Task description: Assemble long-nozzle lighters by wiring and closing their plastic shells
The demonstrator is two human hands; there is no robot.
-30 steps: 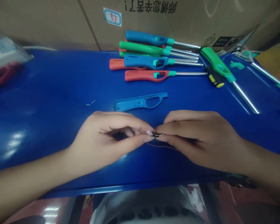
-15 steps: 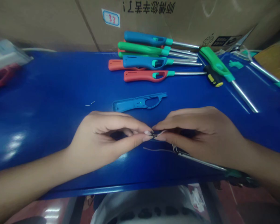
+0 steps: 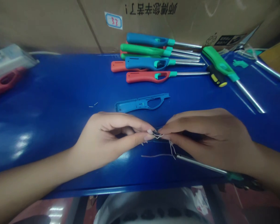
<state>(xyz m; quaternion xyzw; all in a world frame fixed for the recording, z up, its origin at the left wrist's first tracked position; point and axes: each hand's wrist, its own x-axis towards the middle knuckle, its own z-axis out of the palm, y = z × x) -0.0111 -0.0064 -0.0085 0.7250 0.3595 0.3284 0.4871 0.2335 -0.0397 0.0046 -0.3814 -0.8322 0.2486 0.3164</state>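
You: left hand and right hand pinch one thin wire | axis: strands point toward surface near edge

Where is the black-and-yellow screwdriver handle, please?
In the head view, the black-and-yellow screwdriver handle lies on the right side of the blue table, beside the red lighter's metal tube, below the green lighter.

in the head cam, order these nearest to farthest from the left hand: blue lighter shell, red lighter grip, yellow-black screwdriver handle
From the left hand, pinching thin wire:
1. Open blue lighter shell, just ahead of the hand.
2. Red lighter grip, farther ahead, behind the shell.
3. Yellow-and-black screwdriver handle, far off to the right.
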